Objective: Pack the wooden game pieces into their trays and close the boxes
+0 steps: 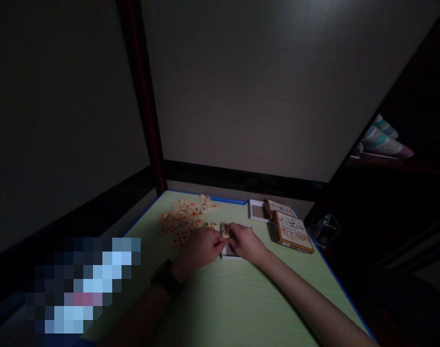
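Observation:
Both hands meet over a small open white box tray (pixel 233 257) on the table. A few round wooden xiangqi pieces (pixel 226 233) show in its far left corner, between the hands. My right hand (pixel 246 243) reaches across the tray, fingers curled down around the pieces there. From the left, my left hand (pixel 204 245) has its fingers bent together at the tray's left side; what they hold, if anything, is hidden. Beyond my left hand lies a loose heap of xiangqi pieces (pixel 184 219) with red and black characters, some stacked on others.
A second white box tray (pixel 259 211) stands at the back, beside a printed box lid (pixel 280 208). Nearer lies another printed box (pixel 294 230) by the right edge. The green table (pixel 227 299) has a blue rim, with walls behind it. A blurred person-like patch is at left.

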A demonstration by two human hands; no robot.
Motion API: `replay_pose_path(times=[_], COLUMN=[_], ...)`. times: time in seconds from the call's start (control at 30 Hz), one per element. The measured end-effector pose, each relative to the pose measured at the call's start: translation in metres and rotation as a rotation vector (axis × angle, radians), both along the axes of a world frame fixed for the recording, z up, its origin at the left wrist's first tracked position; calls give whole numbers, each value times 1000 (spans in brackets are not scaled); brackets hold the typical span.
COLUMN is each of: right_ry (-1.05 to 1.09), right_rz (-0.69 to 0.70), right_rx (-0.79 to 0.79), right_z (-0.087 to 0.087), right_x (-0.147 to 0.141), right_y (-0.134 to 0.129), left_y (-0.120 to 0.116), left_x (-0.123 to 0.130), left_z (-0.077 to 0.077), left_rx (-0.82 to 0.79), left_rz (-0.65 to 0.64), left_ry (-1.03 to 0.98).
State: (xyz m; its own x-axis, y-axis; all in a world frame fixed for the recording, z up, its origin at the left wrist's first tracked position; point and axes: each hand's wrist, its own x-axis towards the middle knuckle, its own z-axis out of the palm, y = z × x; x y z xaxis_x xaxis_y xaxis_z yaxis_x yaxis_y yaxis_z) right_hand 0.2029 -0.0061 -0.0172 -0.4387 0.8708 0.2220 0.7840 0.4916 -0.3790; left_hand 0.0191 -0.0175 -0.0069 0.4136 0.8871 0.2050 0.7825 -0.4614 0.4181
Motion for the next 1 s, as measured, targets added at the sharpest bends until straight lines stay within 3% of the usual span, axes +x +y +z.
replay_pose_path(times=[0.2, 0.37, 0.53, 0.67, 0.77, 1.0], right_ry=[7, 71, 227, 405, 539, 673], right_rz=[12, -2, -193, -354, -370, -386], right_rx=[10, -7, 75, 206, 148, 17], right_z=[-2, 10, 17, 5, -8, -27], right_x=[-1, 8, 28, 35, 34, 36], right_y=[0, 1, 10, 20, 25, 32], left_y=[1, 7, 22, 30, 34, 42], left_x=[0, -4, -22, -43, -53, -63], left_z=[-2, -3, 8, 15, 15, 8], left_rx=[11, 8, 47, 107, 110, 165], left_rz=[3, 15, 156, 348, 436, 439], left_ry=[16, -32, -24, -35, -98, -166])
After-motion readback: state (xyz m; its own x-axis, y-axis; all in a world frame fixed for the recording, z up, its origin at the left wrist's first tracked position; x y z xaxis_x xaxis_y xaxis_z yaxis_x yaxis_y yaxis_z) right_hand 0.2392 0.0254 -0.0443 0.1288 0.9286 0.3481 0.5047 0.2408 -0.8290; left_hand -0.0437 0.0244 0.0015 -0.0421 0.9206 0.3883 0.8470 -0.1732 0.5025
